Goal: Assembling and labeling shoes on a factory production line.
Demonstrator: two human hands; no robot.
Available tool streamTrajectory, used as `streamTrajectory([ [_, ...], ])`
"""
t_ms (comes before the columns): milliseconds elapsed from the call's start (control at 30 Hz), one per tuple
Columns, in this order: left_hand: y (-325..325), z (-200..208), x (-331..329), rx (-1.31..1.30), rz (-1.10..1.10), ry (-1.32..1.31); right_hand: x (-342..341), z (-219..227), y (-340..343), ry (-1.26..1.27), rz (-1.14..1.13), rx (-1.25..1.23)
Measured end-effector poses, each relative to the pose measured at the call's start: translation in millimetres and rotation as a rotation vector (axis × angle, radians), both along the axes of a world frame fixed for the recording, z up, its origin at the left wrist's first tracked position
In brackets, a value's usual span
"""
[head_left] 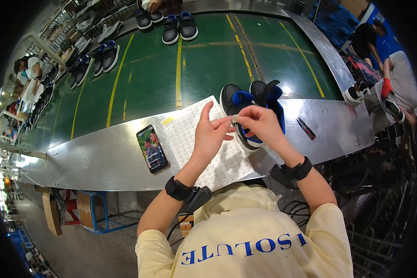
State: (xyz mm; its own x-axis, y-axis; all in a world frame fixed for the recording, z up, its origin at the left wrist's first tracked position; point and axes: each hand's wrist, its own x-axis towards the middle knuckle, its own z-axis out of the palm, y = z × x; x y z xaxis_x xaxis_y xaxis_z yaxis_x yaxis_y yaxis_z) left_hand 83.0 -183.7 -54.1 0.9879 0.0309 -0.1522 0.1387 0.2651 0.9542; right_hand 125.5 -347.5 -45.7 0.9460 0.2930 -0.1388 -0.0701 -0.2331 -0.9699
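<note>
Both hands meet just above the near edge of the metal tabletop (102, 160). The left hand (210, 136) and the right hand (260, 124) pinch together one small pale sticker (235, 119) between their fingertips; the other fingers of the left hand are spread upward. This sticker looks very thin and light, soft like paper, probably sticky on one side, so it can curl or cling to a finger. I judge it is best taken at its edge with two fingertips only, without pressing on the glued face.

Under the left hand lies a white sheet of labels (204, 148), flat on the tabletop, with many small printed rows. Just behind the hands stands a pair of black and blue shoes (245, 99), partly on the green conveyor belt (171, 69). These shoes seem light but stiff in the sole and soft at the upper; the heel or the collar gives a firm hold.

A smartphone (152, 148) lies left of the sheet, screen lit. A dark pen-like tool (306, 128) lies to the right. I see no container near the hands; more shoes (179, 28) stand far up the belt.
</note>
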Motion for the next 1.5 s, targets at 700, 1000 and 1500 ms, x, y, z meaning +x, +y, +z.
streamTrajectory([
  [700, -42, -78, 15, 0.153, 0.010, 0.251, 41, -26, 3, -0.224, 0.510, -1.131],
  [1000, -40, -79, 4, -0.036, 0.053, 0.214, 42, -27, 12, -0.030, 0.480, -1.300],
  [1500, -40, -76, 5, 0.039, 0.038, 0.229, 47, -34, 14, 0.015, 0.568, -1.319],
])
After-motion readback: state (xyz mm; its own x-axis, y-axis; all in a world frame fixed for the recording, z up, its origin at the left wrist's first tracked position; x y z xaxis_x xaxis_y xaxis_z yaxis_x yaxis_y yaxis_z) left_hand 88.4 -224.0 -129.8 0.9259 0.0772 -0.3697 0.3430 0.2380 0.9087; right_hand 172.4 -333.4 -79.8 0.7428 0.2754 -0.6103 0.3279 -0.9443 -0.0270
